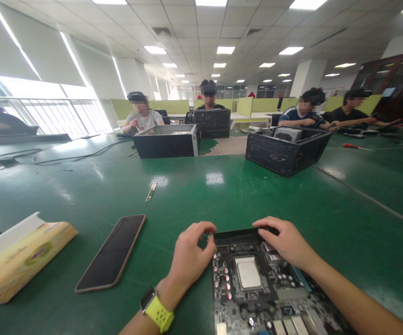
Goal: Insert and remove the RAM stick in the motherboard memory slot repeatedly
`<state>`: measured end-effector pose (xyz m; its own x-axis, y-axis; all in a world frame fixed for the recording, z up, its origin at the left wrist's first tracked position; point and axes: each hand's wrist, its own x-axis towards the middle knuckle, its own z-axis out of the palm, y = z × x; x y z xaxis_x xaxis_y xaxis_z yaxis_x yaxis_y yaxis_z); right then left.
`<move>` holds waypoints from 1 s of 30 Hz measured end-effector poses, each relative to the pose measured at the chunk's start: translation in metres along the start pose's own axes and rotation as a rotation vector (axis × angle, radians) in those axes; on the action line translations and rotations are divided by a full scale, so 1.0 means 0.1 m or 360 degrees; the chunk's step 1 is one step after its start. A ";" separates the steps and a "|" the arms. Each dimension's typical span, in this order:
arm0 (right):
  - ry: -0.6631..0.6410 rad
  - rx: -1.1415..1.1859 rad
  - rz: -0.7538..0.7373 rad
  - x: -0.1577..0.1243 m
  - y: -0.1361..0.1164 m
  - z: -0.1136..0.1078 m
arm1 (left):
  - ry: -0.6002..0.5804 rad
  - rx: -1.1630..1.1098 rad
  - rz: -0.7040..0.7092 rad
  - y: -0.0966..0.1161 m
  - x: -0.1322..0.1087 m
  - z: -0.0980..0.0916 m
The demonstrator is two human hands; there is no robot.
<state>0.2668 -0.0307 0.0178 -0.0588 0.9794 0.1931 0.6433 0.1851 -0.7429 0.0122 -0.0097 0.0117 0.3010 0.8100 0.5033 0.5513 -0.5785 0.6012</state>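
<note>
A motherboard lies on the green table, its lower part cut off by the frame. A silver processor sits in its socket. Along the board's far edge stands a dark memory stick, at the memory slots. My left hand, with a yellow-strapped watch on its wrist, pinches the stick's left end between thumb and fingers. At the right end, my right hand closes its thumb and forefinger on the stick. Whether the stick is fully seated, I cannot tell.
A phone and a tissue pack lie to my left. Another memory stick lies farther off. Open computer cases stand across the table, with several people seated beyond. A red screwdriver is at the far right.
</note>
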 end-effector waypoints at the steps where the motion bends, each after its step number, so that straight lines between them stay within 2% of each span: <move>1: 0.0000 0.0002 -0.0001 0.00 0.00 0.00 | -0.0005 0.0008 -0.0001 -0.01 0.00 0.00; 17: -0.0021 -0.0007 -0.0038 -0.01 0.00 0.01 | -0.0020 0.0045 -0.0006 -0.07 -0.02 0.03; 30: -0.0018 -0.0005 -0.0058 -0.02 -0.01 0.01 | -0.0026 0.0033 -0.0031 -0.01 -0.01 0.01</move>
<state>0.2657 -0.0323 0.0178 -0.0905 0.9729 0.2127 0.6429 0.2202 -0.7336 0.0124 -0.0101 0.0100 0.3029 0.8225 0.4814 0.5731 -0.5608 0.5976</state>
